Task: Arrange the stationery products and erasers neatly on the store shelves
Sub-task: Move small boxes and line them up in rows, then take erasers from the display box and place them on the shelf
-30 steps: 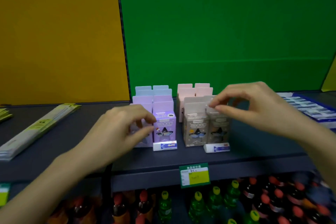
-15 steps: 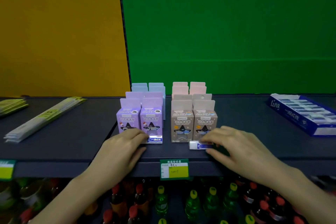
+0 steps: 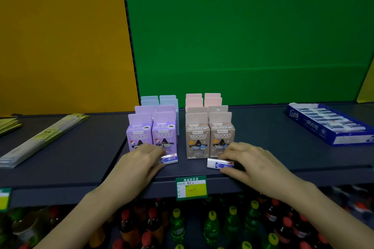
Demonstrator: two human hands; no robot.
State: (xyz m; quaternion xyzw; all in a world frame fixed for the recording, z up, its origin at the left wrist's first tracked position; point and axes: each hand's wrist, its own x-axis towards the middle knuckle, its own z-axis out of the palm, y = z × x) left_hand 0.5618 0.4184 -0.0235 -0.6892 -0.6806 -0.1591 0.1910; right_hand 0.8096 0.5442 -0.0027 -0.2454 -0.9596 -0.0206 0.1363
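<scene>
Two blocks of small sharpener boxes stand on the dark shelf (image 3: 81, 159): purple boxes (image 3: 151, 135) with light blue ones behind, and brown boxes (image 3: 209, 137) with pink ones behind. A white-and-blue eraser (image 3: 169, 158) lies in front of the purple boxes; my left hand (image 3: 139, 160) holds its left end. A second eraser (image 3: 217, 164) lies in front of the brown boxes, and my right hand (image 3: 253, 162) grips its right end between thumb and fingers.
A blue carton of erasers (image 3: 332, 125) lies at the right of the shelf. Long flat yellow-green packets (image 3: 43, 137) lie at the left. A green price tag (image 3: 191, 188) hangs on the shelf's front edge. Drink bottles (image 3: 210, 226) fill the shelf below.
Both hands came down from the tops of the boxes to the erasers at the front. Over the last half second they have hardly moved.
</scene>
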